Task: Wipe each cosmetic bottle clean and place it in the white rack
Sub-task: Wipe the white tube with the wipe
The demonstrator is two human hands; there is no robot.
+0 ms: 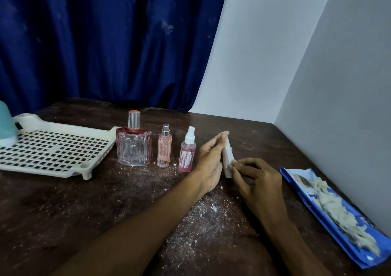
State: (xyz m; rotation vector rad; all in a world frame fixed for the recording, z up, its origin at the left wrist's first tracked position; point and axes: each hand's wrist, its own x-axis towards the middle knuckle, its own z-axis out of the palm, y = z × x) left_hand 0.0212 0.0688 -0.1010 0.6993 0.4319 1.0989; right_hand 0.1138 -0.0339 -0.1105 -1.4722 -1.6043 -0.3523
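Observation:
Three cosmetic bottles stand in a row on the dark table: a large clear glass bottle with a silver cap (133, 146), a slim pink bottle (164, 151) and a pink spray bottle with a white nozzle (187, 153). Just right of them, a small white folded wipe (227, 159) stands on edge between my hands. My left hand (209, 159) lies flat against its left side with straight fingers. My right hand (252, 175) pinches its near corner. The white perforated rack (53, 149) sits at the left, beside the large bottle.
A blue packet (330, 210) with pale cotton wadding lies at the right, near the wall. A teal object (6, 125) stands on the rack's far left corner. White dust and crumbs cover the table in front of the bottles. A blue curtain hangs behind.

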